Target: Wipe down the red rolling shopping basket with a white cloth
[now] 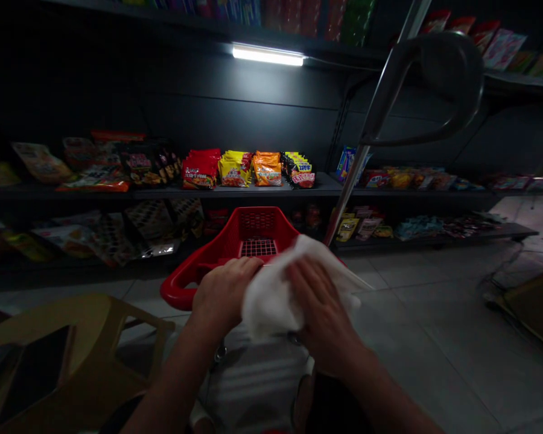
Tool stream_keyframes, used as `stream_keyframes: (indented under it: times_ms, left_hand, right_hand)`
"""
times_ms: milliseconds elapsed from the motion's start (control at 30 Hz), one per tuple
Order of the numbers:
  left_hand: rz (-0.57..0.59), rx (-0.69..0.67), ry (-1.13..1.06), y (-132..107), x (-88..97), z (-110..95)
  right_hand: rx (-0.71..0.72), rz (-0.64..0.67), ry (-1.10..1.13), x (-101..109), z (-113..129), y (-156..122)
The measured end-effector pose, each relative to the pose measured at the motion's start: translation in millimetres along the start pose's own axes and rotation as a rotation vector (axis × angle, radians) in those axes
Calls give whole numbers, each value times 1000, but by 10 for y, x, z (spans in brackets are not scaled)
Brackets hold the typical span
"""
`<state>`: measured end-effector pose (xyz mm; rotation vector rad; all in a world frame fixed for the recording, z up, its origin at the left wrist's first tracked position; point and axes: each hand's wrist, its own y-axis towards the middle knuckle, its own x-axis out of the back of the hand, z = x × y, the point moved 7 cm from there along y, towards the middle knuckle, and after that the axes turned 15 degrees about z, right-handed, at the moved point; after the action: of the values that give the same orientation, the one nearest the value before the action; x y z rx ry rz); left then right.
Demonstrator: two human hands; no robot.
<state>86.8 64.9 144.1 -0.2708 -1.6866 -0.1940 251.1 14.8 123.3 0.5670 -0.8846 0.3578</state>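
Because the white cloth (269,301) lies under the right hand (319,301), this is the nearer of the 2 hands to it, and the cloth spreads from that palm toward the left hand (228,286), its near fold just beside or touching the left knuckles. Blur softens the cloth's edges, so it shows no clear long axis; 1 thin corner points away to the right of the grip. The right hand is closed on the cloth, its fingers together across the top, though what they bear on underneath is hidden. Left fingers bend over the near end of the red cart (228,238); their tips are out of sight, so I cannot tell whether they clamp it or only rest there. From both hands the cart's long axis runs straight ahead, its basket narrowing toward the shelf (239,193), while its near end lies crosswise beneath them. Forward and right of the grip a metal pole (349,184) slants up; left of the left forearm stands a tan stool (88,313).
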Motion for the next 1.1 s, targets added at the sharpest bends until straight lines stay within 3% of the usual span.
stream_keyframes:
  times_ms: [133, 200, 300, 433, 500, 633, 700, 800, 967, 1033, 1100]
  left_hand:
    - [46, 63, 34, 3, -32, 116]
    - [40, 5, 56, 14, -14, 98]
    - [-13, -69, 53, 28, 36, 61]
    - [-65, -45, 61, 61, 45, 43]
    - [-79, -4, 71, 82, 41, 33]
    - [-95, 64, 70, 102, 58, 44]
    - [-82, 60, 72, 96, 67, 82]
    - [-52, 2, 68, 62, 69, 171]
    - [-31, -73, 61, -25, 52, 278]
    - [-30, -87, 66, -49, 44, 281]
    - [-31, -97, 71, -64, 41, 275]
  right_hand:
    - [71, 195, -439, 22, 3, 381]
    - [100, 260, -563, 93, -130, 429]
    - [193, 331, -557, 290, -447, 388]
    - [287, 366, -516, 480, -699, 339]
    - [218, 335, -586, 431, -643, 372]
    - [-10, 191, -747, 146, -292, 497]
    - [-48, 146, -751, 33, -161, 558]
    - [79, 177, -682, 10, -146, 626]
    - [424, 347, -467, 289, -491, 621]
    - [534, 331, -338, 402, -641, 572]
    - [578, 227, -198, 445, -787, 502]
